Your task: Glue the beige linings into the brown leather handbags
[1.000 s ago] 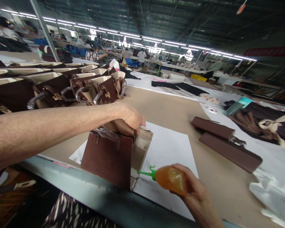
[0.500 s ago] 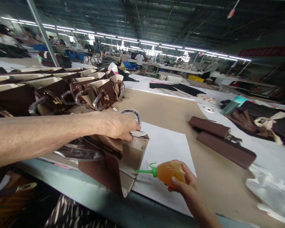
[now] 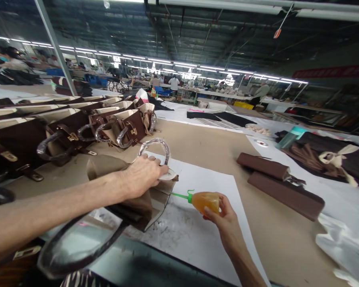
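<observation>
A brown handbag (image 3: 136, 209) lies tilted at the table's front edge, its beige side edge facing right. My left hand (image 3: 143, 175) is closed on the bag's upper edge, thumb out of sight. One plastic-wrapped handle (image 3: 158, 142) arches up behind that hand; the other handle (image 3: 77, 263) hangs over the front edge. In my right hand (image 3: 224, 217) is a squeeze bottle (image 3: 206, 202) of amber liquid, held sideways. Its thin green nozzle (image 3: 181, 195) points left, with the tip at the bag's side edge; whether it touches I cannot tell. Under both lies a stained white sheet (image 3: 209, 235).
Several brown handbags (image 3: 62, 131) stand in rows at the left. To the right are two brown leather pieces (image 3: 287, 195) and crumpled clear plastic (image 3: 344, 247). Farther back are a roll of tape (image 3: 261, 143) and a teal-lidded container (image 3: 291, 137). People work in the background.
The handbag has turned and tipped in my left hand, and one handle now hangs toward me. My right hand has moved the bottle slightly left and up, keeping its nozzle by the bag's edge.
</observation>
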A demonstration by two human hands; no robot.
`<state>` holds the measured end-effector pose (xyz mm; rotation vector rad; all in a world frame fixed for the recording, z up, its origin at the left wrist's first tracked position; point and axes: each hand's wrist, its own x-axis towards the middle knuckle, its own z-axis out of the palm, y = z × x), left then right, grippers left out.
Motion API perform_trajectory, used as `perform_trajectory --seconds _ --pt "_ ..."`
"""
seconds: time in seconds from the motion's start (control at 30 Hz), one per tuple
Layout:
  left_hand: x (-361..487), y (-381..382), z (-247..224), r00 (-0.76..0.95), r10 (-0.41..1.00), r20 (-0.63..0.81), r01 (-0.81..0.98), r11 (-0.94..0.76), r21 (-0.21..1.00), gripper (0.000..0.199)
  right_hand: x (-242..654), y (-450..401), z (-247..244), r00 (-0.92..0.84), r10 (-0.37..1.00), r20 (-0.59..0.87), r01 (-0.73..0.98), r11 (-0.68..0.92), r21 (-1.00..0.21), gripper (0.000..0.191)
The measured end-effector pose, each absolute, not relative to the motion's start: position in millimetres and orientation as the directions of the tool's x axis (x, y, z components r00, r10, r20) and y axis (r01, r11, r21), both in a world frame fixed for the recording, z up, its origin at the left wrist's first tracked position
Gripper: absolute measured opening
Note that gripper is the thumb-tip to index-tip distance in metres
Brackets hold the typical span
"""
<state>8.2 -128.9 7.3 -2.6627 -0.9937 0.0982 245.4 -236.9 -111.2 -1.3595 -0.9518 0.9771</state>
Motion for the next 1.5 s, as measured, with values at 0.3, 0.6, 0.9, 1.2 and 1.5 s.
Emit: perform_trajectory --seconds 0.3,0.6,0.9,1.2,1.5 --pt "-0.5 -152.7 -6.1 0.700 0.713 0.040 0.704 -0.681 -0.202 0.020 243.4 -216.7 -130.9 0.305 0.952 0.001 0.086 -0.026 -0.996 0.053" --pt "-9.9 -156.9 -14.9 0.731 0.680 0.059 0.680 -0.717 -0.153 0.022 239.9 -208.4 -129.7 0.242 0.970 -0.025 0.076 -0.045 -0.996 0.053" --pt "-11.6 -160.2 -14.4 0.726 0.687 0.033 0.685 -0.718 -0.126 0.029 238.7 -220.1 -122.9 0.174 0.980 -0.092 0.029 -0.099 -0.995 0.044" --pt "-16.2 -165.9 -17.1 0.729 0.684 0.044 0.683 -0.721 -0.113 0.029 239.8 -223.6 -125.8 0.170 0.976 -0.139 -0.019 -0.138 -0.990 0.041" --pt "-14.1 -168.6 -13.3 0.707 0.707 -0.019 0.703 -0.706 -0.079 0.027 234.8 -234.5 -131.8 0.170 0.968 -0.183 -0.061 -0.175 -0.983 0.045"
